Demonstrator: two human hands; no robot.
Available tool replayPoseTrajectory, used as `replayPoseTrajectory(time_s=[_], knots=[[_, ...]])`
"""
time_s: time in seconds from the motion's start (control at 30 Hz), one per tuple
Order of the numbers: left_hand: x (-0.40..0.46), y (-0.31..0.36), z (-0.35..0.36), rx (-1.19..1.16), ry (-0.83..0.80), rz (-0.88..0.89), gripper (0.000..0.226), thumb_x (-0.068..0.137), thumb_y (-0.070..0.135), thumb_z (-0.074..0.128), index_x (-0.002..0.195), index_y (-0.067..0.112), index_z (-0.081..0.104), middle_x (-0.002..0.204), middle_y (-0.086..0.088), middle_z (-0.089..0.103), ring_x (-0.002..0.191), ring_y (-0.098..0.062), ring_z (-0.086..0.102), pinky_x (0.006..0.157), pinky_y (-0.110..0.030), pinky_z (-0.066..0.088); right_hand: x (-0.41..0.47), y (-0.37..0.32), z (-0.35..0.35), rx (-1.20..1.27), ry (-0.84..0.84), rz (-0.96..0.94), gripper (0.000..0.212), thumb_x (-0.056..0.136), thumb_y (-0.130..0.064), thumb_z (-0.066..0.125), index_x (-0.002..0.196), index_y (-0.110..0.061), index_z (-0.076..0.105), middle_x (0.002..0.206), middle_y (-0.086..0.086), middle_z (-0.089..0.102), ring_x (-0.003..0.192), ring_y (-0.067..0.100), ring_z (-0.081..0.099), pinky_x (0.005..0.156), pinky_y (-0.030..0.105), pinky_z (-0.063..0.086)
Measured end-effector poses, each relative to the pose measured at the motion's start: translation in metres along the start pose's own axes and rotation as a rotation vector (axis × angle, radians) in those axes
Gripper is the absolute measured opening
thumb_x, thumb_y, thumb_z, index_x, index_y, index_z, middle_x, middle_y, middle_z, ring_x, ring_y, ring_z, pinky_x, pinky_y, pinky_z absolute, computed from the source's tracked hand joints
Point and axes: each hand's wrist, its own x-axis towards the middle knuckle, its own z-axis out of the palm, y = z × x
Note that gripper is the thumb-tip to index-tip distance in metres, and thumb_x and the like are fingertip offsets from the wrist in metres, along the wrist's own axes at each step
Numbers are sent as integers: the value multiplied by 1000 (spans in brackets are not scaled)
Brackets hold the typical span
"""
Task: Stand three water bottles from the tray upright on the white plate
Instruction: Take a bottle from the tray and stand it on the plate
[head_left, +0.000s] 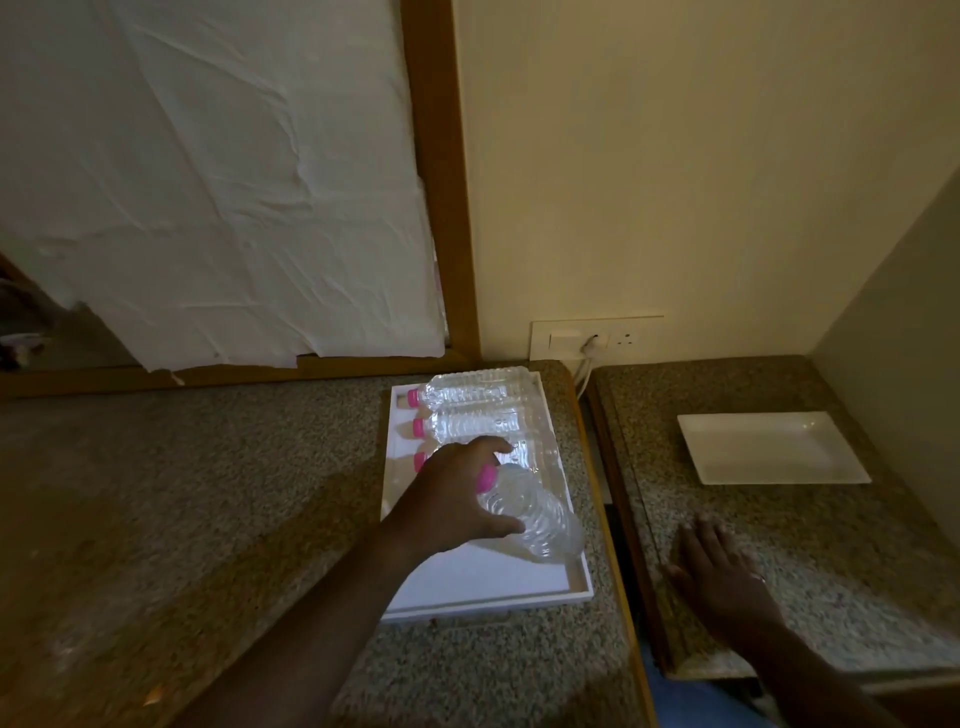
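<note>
A speckled granite counter (218, 493) is running under a cream wall, with a second granite counter (810, 551) sitting just to its right across a narrow gap. A white tray (483, 582) is lying at the right edge of the first counter, and four clear water bottles with pink caps are in it. Three are lying on their sides across the tray's far end: the far bottle (467, 387), the middle bottle (467, 423) and the third bottle (524, 452), partly hidden behind your wrist. Your left hand (452, 499) is curling around the nearest bottle (540, 519), thumb and fingers wrapping its neck end by the cap, while the bottle is tilting over the tray's right side. Your right hand (722, 571) is resting flat and spread, holding nothing, near the front edge of the second counter. The white plate (769, 447) is sitting bare toward that counter's far side.
</note>
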Motion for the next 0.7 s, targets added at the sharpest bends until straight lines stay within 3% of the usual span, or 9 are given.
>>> replayPoseTrajectory(time_s=[0.07,0.23,0.3,0.4,0.53,0.7], knots=[[-1,5,7,-126,74,-27,90,47,64,85,126,45,46,124,5,58,108,-10,54,88,-30,52,0,0,1,6,17,-1,74,97,-61,22,154,-22,-4,161,3,-15,148,23,-12,119,47,4],[-6,23,48,-489,249,-99,87,41,63,87,119,44,54,118,22,59,108,13,52,81,-5,43,-2,-2,6,-6,79,6,75,93,-63,14,154,-21,-1,162,5,-10,147,22,-14,119,47,3],[-4,28,63,-504,253,-141,75,42,60,90,107,42,57,105,14,66,99,2,60,81,-12,46,-3,-2,6,8,101,3,77,91,-64,11,155,-21,2,162,6,-7,144,19,-16,119,46,3],[9,32,65,-476,251,-175,65,46,53,91,98,34,58,93,3,70,90,-12,66,79,-33,56,-4,-3,5,48,126,1,79,89,-67,16,155,-23,8,164,7,0,144,18,-14,119,47,3],[43,54,54,-429,211,-120,64,46,57,89,99,37,59,90,13,71,86,1,68,75,-20,56,-2,13,-2,67,143,31,91,85,-78,11,155,-20,16,163,9,6,149,28,2,118,49,13],[105,115,60,-456,173,-5,71,48,55,89,108,29,62,96,9,72,90,-2,68,80,-30,59,4,51,-11,100,168,113,81,90,-70,8,151,-21,28,161,12,21,148,32,14,116,53,23]])
